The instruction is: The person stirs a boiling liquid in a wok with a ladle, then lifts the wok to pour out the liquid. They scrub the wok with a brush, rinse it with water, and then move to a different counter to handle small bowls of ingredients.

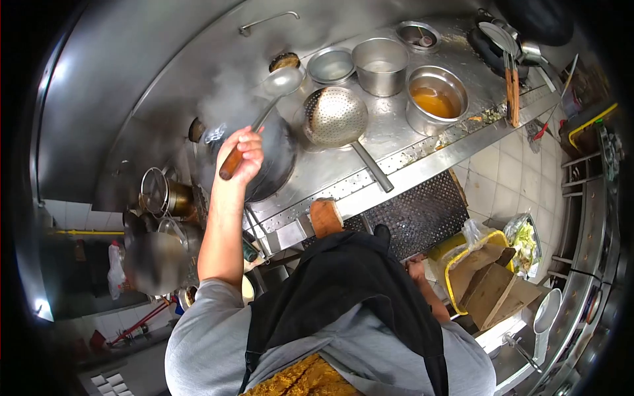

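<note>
My left hand (243, 155) is closed around the wooden handle of a metal ladle (284, 81), raised above the stove. Its bowl points away from me, beyond the wok's far right edge. Beneath my left hand and forearm a dark wok (276, 165) gives off steam, which blurs its contents. To the wok's right lies a perforated strainer (335, 117) on the steel counter, its handle reaching over the front edge. Down at my right side, my right hand (416, 267) shows beside my dark apron (343, 284). Its fingers are too small and partly hidden to read.
Behind the strainer stand metal pots (380, 72), one holding an orange-brown liquid (436, 102). Several long-handled utensils (512, 86) rest at the far right. A perforated dark mat (416, 214) covers the floor. A yellow-rimmed bin (452, 277) with cardboard (495, 290) stands on my right.
</note>
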The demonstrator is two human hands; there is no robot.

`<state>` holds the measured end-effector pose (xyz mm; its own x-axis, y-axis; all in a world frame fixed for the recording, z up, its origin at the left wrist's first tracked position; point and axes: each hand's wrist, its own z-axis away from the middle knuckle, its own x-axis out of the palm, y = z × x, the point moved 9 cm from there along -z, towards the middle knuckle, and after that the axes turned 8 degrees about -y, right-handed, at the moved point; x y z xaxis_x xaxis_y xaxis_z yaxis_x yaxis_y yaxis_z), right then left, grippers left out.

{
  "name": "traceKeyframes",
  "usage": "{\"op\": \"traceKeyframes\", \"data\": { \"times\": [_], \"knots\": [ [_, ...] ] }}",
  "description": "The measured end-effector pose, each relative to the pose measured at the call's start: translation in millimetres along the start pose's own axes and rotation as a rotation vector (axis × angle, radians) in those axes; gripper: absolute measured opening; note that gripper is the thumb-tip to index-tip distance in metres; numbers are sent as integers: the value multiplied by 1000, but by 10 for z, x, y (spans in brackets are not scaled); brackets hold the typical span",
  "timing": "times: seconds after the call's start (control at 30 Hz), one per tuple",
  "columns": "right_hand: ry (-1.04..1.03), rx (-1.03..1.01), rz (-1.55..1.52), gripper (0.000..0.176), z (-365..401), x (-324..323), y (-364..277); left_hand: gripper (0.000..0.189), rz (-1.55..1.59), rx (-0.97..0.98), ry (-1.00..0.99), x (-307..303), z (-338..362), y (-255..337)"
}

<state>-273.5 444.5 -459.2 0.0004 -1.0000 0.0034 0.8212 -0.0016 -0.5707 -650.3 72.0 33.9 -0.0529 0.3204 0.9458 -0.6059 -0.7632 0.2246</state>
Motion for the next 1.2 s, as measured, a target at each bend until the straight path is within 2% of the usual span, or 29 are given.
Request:
{"op": "traceKeyframes", "data": {
  "times": [0.07,0.2,0.27,0.43,0.6,0.63,0.67,0.7,0.73,0.8,0.83,0.87,0.9,0.93,0.97,1.0,1.07,1.2],
  "knots": [
    [88,99,-178,34,146,-52,88,25,26,-62,-51,114,-327,-94],
    [130,108,-230,38,274,-176,219,25,29,-151,-98,273,-997,-283],
    [160,187,-319,41,380,-212,316,24,-10,-171,-78,306,-1325,-370],
    [210,199,-328,43,531,-277,469,9,-355,-205,9,175,-2063,-550],
    [219,189,-315,42,426,-272,767,13,-740,-268,182,41,-2253,-706],
    [168,173,-284,43,421,-187,689,5,-885,-223,217,54,-2223,-665],
    [117,157,-252,43,418,-132,602,9,-1029,-176,254,74,-2187,-624],
    [185,185,-170,39,499,-210,577,46,-1137,-87,306,86,-2107,-549],
    [185,183,-161,39,564,-187,419,46,-1131,-80,308,52,-2057,-506],
    [182,167,-131,35,604,-173,215,74,-1321,-73,169,36,-2008,-419],
    [189,80,-17,23,594,-176,14,77,-1370,-14,202,-84,-1967,-316],
    [186,78,-4,23,523,-154,-81,77,-1363,-4,209,-100,-1833,-280],
    [230,-29,135,16,435,-159,-313,75,-1415,43,221,-110,-1661,-221],
    [270,-136,275,22,371,-130,-554,73,-1467,90,237,-121,-1509,-132],
    [235,-200,306,21,286,-36,-775,73,-1453,131,129,-302,-1456,-26],
    [192,-266,339,20,184,112,-1051,73,-1445,148,153,-300,-1248,33],
    [76,-419,282,17,369,593,-1874,73,-1494,222,359,-303,-575,167],
    [-269,-543,370,33,126,1644,-2512,71,-1462,283,500,-689,426,494]
  ]
}}
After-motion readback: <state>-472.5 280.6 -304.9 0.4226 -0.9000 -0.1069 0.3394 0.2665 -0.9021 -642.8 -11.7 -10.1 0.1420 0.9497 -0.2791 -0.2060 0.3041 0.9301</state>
